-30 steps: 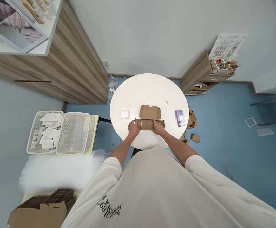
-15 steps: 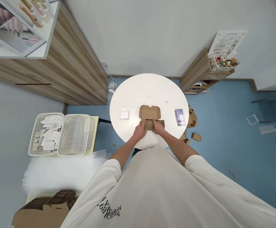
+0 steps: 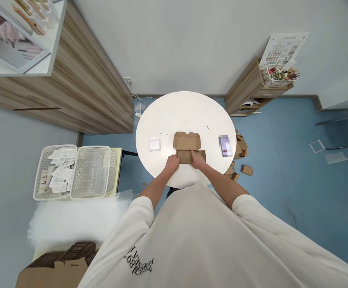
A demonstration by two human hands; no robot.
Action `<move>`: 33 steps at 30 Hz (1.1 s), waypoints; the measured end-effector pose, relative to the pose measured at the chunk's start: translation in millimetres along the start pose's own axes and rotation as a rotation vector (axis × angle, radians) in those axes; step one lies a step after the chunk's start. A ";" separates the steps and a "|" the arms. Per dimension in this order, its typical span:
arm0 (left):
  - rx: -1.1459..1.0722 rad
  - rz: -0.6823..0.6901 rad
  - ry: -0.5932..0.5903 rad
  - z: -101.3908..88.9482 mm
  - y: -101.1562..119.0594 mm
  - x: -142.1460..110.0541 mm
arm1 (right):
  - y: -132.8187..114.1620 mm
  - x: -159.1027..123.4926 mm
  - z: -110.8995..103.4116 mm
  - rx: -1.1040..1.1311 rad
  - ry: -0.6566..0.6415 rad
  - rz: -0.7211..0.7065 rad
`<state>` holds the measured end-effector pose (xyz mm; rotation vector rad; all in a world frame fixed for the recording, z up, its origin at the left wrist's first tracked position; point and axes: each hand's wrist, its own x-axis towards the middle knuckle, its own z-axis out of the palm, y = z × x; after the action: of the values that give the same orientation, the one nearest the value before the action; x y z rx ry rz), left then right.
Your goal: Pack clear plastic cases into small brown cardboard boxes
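A brown cardboard box (image 3: 187,141) lies partly folded on the white round table (image 3: 186,108), its lid flap spread flat on the far side. My left hand (image 3: 172,163) is closed at the left end of the box's near section, fingers curled against that edge. On the right, my right hand (image 3: 197,161) grips the near section, with a finger or thumb reaching over its inside. A side flap sticks out just beyond the right hand. The fingers' undersides are hidden.
A small white packet (image 3: 155,145) lies on the table's left, a blurred purple pack (image 3: 225,145) on its right. Flattened cardboard (image 3: 240,146) sits on the floor at right. White baskets (image 3: 90,172) and stacked cardboard (image 3: 55,272) stand at left.
My left hand moved right along the box, then back to its left end; the left flap that stuck out there is now folded in. My right hand stays on the right part.
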<state>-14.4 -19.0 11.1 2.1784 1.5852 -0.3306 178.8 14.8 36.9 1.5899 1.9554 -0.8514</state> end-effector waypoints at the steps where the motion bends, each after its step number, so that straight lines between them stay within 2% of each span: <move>1: 0.013 0.004 -0.006 0.1 0.7 1.6 | 0.2 -0.2 0.0 0.000 -0.001 -0.001; 9: 0.049 -0.031 -0.025 -0.8 6.3 5.8 | 0.1 -1.7 -1.6 0.011 -0.002 -0.013; 15: -0.039 -0.061 0.040 -7.5 5.6 1.9 | -0.1 -3.1 -1.2 0.047 -0.001 -0.008; 23: -0.027 -0.073 -0.106 -18.0 5.2 16.0 | 1.6 -5.8 0.9 0.076 0.018 -0.026; 26: -0.016 -0.068 -0.124 -18.7 5.3 18.1 | 11.8 -18.5 10.2 0.117 0.095 -0.057; 28: -0.009 -0.066 -0.136 -18.7 5.6 19.1 | 23.9 -31.0 19.4 0.132 0.238 -0.062; 30: -0.001 -0.069 -0.147 -18.3 6.1 20.4 | 38.9 -42.6 28.3 0.126 0.377 0.000; 33: 0.013 -0.080 -0.162 -17.9 6.8 22.4 | 59.2 -49.9 35.4 0.132 0.392 0.112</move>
<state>-1.8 6.5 18.7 2.0447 1.5862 -0.5287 246.5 -36.8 37.5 2.0503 2.0760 -0.6733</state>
